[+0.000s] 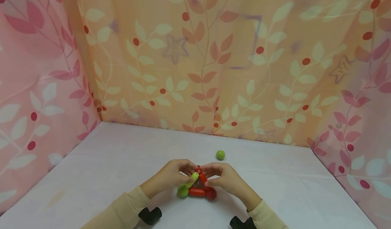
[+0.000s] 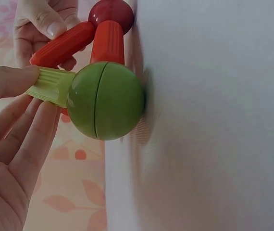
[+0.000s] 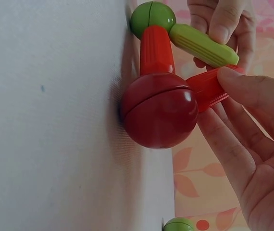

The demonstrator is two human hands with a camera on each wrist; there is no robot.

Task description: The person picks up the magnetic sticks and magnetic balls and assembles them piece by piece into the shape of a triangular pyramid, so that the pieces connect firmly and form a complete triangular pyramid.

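Note:
A triangle of ball-and-rod building toy pieces stands on the table between both hands. My left hand (image 1: pixel 174 174) pinches the light green rod (image 2: pixel 53 86), which joins a green ball (image 2: pixel 105 101) at the lower left corner. With thumb and fingers, my right hand (image 1: pixel 225 179) pinches a red rod (image 3: pixel 208 89) that rises from a dark red ball (image 3: pixel 158 111). Another red rod (image 1: pixel 197 192) lies along the bottom between the two balls. Where the upper rods meet, a small red piece (image 1: pixel 199 170) shows between the fingertips; how they connect there is partly hidden.
A loose green ball (image 1: pixel 220 154) sits on the white table (image 1: pixel 122 154), beyond the right hand. Black wrist devices (image 1: pixel 150 216) show below the sleeves. Floral curtains (image 1: pixel 207 69) stand behind the table and at both sides.

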